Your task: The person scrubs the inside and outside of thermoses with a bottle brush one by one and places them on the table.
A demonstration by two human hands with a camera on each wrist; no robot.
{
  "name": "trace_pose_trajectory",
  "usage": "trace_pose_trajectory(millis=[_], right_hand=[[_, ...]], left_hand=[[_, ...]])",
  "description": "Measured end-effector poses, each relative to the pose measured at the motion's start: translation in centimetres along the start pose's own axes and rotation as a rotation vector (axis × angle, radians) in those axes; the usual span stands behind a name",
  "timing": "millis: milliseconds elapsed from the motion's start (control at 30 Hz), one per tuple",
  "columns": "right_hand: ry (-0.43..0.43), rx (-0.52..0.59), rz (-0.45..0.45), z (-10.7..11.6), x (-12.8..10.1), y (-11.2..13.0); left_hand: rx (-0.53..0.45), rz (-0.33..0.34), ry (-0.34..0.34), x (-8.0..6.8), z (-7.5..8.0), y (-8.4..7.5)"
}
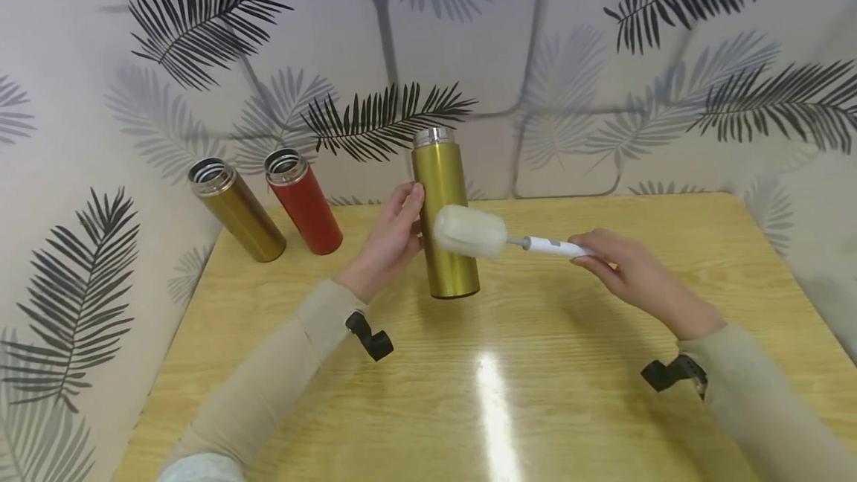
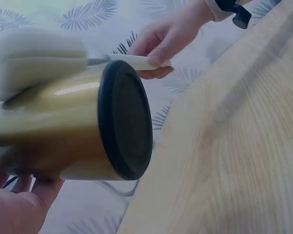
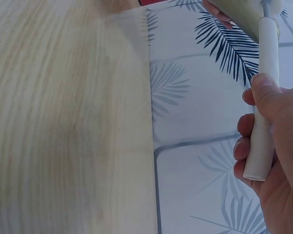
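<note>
My left hand (image 1: 395, 233) grips a gold thermos flask (image 1: 445, 177) round its side, raised over the table and slightly tilted. Its silver neck points up, and the black base (image 2: 129, 122) faces the left wrist camera. In my right hand (image 1: 619, 270) is the white handle (image 3: 267, 53) of a bottle brush, held with thumb and fingers curled round it. The brush's cream sponge head (image 1: 471, 231) overlaps the flask's outer side in the head view, and in the left wrist view it lies along the flask wall.
An amber flask (image 1: 244, 218) and a red flask (image 1: 308, 207) stand uncapped at the table's back left. The wooden table (image 1: 569, 407) meets a leaf-patterned wall (image 1: 455, 58) behind. Each wrist wears a black camera band.
</note>
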State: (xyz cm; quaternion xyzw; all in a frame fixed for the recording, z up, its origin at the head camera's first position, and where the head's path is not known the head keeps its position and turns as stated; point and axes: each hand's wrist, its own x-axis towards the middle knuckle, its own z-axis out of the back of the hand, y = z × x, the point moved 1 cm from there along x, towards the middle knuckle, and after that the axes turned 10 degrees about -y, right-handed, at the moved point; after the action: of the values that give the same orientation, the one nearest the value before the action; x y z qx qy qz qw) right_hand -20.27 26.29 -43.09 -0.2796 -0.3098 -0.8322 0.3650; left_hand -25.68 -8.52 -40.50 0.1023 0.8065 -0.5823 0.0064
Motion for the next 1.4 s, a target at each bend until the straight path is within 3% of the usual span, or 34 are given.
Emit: trace_pose_trajectory(millis=[600,767,1133,1267,1400], right_hand=[[-0.085,-0.109,-0.073,1.3,2.2,-0.3],[-0.098,-0.141,-0.094,1.6,2.6,-0.3],[-0.08,-0.11,-0.086,1.5,2.3,-0.2],[-0.064,-0.093,-0.051,1.1,2.2,-0.3],[-0.035,-0.07,-0.018,0.4,1.6,-0.3]], left_hand=[[0.122,0.042,0.139,-1.3,-0.8,0.9],[0.183,0.039,0.142,-1.4,-0.9,1.1],[0.133,0.052,0.196,-1.2,-0.4,1.5],[0.117,0.052,0.18,-0.9,-0.1,1.4],[0.132,0.055,0.105,-0.4,0.4,0.9]])
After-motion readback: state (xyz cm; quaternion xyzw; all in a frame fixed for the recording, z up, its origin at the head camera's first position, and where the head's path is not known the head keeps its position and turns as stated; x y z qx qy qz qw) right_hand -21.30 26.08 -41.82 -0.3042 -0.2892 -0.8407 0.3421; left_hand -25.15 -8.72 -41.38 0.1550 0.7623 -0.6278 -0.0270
